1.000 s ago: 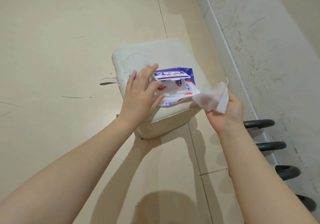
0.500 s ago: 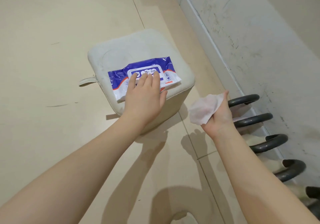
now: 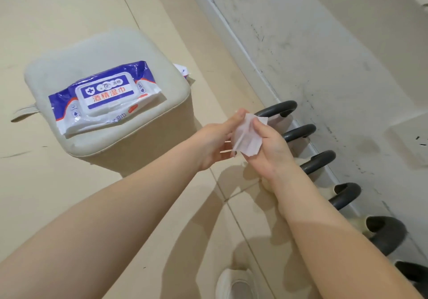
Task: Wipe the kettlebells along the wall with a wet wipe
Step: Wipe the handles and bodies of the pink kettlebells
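A white wet wipe (image 3: 247,139) is held between both hands above the floor. My left hand (image 3: 216,142) pinches its left edge and my right hand (image 3: 269,149) grips its right side. Just right of the hands, several kettlebells stand in a row along the wall, and only their dark handles show, the nearest ones being handle (image 3: 279,111) and handle (image 3: 300,132). The blue and white pack of wipes (image 3: 104,98) lies with its lid down on a cream square stool (image 3: 129,136) to the left.
The scuffed white wall (image 3: 324,55) and its baseboard run diagonally along the right. Beige floor tiles (image 3: 58,183) spread around the stool. A white shoe (image 3: 236,283) shows at the bottom edge. A small wrapper scrap (image 3: 183,70) lies behind the stool.
My left hand left the pack of wipes and came across to take the wipe's left edge. My right hand stayed by the kettlebell handles with the wipe. The view shifted right.
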`<action>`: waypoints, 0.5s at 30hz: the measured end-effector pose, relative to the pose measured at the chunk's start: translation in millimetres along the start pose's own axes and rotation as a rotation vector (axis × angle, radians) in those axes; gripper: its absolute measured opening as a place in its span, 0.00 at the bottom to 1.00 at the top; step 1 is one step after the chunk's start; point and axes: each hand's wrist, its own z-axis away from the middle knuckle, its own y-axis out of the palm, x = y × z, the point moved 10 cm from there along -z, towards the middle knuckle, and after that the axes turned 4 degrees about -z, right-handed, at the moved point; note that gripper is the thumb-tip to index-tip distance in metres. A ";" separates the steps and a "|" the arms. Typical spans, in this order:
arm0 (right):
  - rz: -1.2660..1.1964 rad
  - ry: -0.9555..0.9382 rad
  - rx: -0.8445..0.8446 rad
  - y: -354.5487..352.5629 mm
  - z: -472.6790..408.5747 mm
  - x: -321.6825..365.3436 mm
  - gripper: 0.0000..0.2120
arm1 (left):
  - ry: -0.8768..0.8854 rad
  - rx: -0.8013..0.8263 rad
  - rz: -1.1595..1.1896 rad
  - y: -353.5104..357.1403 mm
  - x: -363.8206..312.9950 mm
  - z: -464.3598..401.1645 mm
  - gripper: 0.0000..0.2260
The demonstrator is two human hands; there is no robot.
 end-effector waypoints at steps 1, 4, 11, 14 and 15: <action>0.016 -0.002 -0.013 -10.7 -3.5 5.9 0.16 | -0.009 0.007 0.013 6.6 0.7 -4.4 0.18; 0.127 0.032 -0.073 -38.8 -7.4 19.3 0.18 | -0.031 -0.071 0.018 10.2 5.9 -15.9 0.15; 0.164 0.117 -0.392 -102.8 4.3 40.4 0.16 | 0.106 -0.247 -0.023 3.1 -30.5 -40.9 0.08; -0.093 0.065 -0.545 -116.5 18.6 52.6 0.14 | 0.151 -0.328 -0.207 3.3 -49.8 -57.4 0.06; -0.308 -0.034 -0.623 -124.7 21.7 59.8 0.21 | 0.149 -0.344 -0.294 6.8 -53.3 -63.3 0.03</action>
